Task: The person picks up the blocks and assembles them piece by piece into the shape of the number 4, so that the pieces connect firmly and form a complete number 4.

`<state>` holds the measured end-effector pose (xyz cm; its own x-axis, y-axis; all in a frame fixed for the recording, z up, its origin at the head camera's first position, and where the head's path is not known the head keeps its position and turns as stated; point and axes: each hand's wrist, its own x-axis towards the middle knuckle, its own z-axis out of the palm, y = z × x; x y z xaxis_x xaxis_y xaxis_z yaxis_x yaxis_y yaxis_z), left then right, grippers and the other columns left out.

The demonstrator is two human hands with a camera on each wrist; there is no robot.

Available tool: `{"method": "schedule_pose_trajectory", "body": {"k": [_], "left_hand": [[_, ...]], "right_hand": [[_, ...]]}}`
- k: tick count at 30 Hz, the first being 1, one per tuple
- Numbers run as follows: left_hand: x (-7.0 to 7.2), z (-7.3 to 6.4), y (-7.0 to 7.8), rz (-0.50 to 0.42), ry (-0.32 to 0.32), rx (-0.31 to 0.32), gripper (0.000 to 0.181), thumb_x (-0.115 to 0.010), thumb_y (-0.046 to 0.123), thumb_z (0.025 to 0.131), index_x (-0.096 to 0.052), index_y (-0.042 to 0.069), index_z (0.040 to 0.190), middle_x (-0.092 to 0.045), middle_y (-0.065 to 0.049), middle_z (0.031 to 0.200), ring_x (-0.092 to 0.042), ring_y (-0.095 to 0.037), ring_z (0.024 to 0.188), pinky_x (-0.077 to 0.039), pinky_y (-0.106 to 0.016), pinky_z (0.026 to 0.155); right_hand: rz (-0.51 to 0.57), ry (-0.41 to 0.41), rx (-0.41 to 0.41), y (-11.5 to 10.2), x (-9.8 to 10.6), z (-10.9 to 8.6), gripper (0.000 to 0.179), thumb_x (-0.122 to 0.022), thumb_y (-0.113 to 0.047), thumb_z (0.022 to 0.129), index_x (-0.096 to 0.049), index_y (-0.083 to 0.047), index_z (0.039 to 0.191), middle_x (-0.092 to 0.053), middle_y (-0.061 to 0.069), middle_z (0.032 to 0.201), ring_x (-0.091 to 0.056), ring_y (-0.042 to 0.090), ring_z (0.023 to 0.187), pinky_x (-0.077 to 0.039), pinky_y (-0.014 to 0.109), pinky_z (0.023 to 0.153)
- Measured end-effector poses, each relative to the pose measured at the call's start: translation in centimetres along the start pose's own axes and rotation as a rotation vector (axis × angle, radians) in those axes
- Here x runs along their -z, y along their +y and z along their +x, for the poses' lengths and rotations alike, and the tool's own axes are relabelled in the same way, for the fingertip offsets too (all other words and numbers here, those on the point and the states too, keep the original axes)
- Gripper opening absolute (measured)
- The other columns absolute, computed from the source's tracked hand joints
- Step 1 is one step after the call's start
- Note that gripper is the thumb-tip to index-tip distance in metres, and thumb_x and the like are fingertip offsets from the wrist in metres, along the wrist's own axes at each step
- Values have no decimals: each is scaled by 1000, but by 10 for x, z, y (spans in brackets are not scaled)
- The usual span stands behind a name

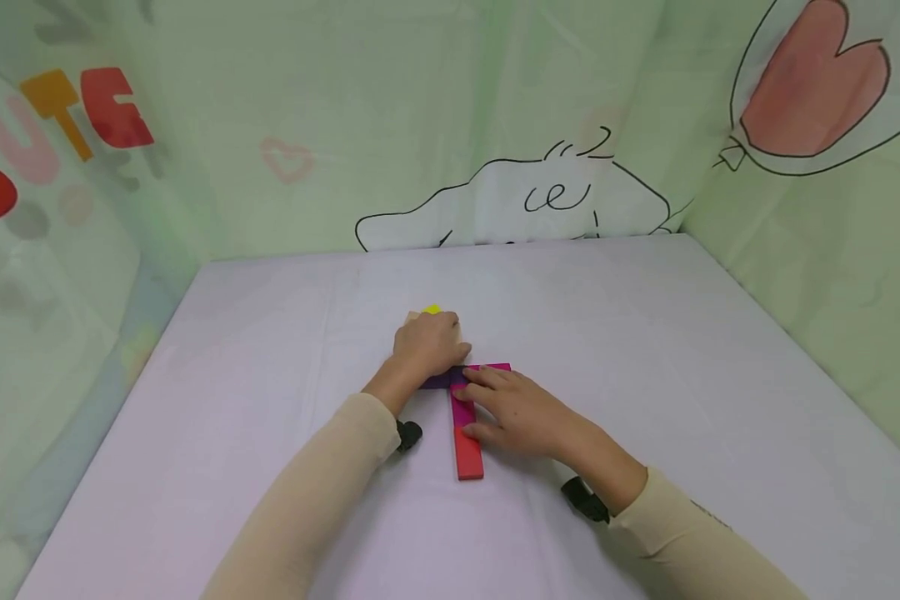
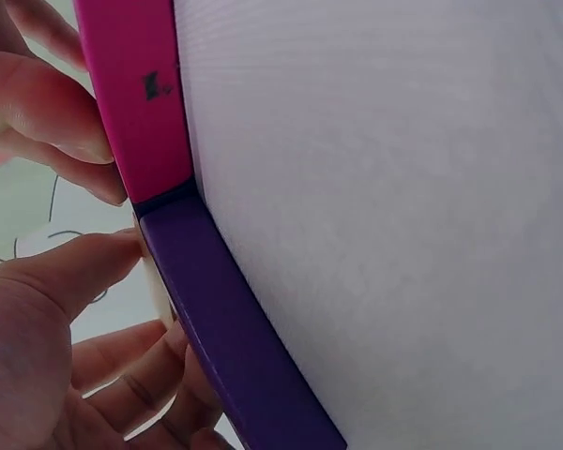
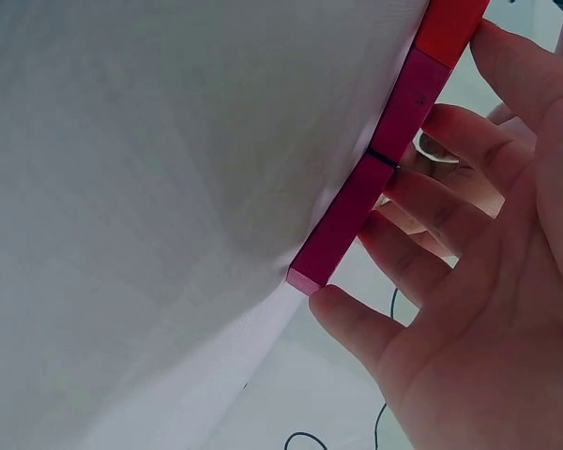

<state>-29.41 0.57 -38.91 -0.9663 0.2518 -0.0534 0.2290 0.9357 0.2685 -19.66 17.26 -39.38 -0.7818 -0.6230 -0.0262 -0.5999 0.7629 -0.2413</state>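
Observation:
My left hand [image 1: 426, 343] bends over a beige piece [image 1: 411, 317] and a yellow piece [image 1: 431, 309], hiding most of both. In the left wrist view its thumb and fingers hold the beige piece [image 2: 154, 277] beside the purple block [image 2: 235, 309]. That purple block [image 1: 435, 382] lies flat in a crosswise row with a pink block [image 1: 499, 367]. A magenta block [image 1: 463, 410] and a red block [image 1: 468, 457] run from the row towards me. My right hand [image 1: 521, 412] is spread, its fingertips resting along the pink, magenta and red blocks.
A white cloth covers the table [image 1: 720, 375]. Printed curtains [image 1: 435, 83] hang behind and at both sides. Dark wrist cameras, one at the left wrist [image 1: 409, 434] and one at the right wrist [image 1: 585, 498], sit close over the cloth.

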Motion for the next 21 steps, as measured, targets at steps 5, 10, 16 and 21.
{"method": "schedule_pose_trajectory", "body": {"k": [5, 10, 16, 21], "left_hand": [[-2, 1, -2, 3, -10, -15, 35, -64, 36, 94, -70, 14, 121, -74, -7, 109, -66, -25, 99, -58, -45, 83], [-3, 1, -5, -31, -17, -25, 31, -66, 35, 94, -71, 13, 115, -73, -7, 104, -64, -22, 93, -57, -44, 82], [-2, -1, -6, -41, -22, -38, 35, -66, 35, 95, -70, 13, 121, -73, -7, 108, -64, -22, 94, -57, -45, 84], [-1, -2, -6, -43, -32, -31, 40, -67, 36, 96, -69, 13, 129, -73, -8, 112, -64, -23, 97, -57, -44, 86]], "right_hand": [[6, -6, -4, 0, 0, -1, 47, -69, -34, 99, -63, -11, 140, -50, 15, 156, -45, 34, 146, -37, 54, 120], [8, -10, -4, -1, 0, 0, 47, -69, -34, 99, -63, -11, 139, -50, 15, 156, -45, 35, 146, -36, 54, 119], [14, -2, -5, 0, -1, 0, 46, -69, -34, 99, -63, -11, 139, -50, 15, 156, -45, 35, 146, -36, 55, 119], [18, -6, -6, 0, -1, 1, 47, -69, -35, 99, -62, -13, 140, -50, 15, 157, -45, 34, 146, -37, 55, 119]]}}
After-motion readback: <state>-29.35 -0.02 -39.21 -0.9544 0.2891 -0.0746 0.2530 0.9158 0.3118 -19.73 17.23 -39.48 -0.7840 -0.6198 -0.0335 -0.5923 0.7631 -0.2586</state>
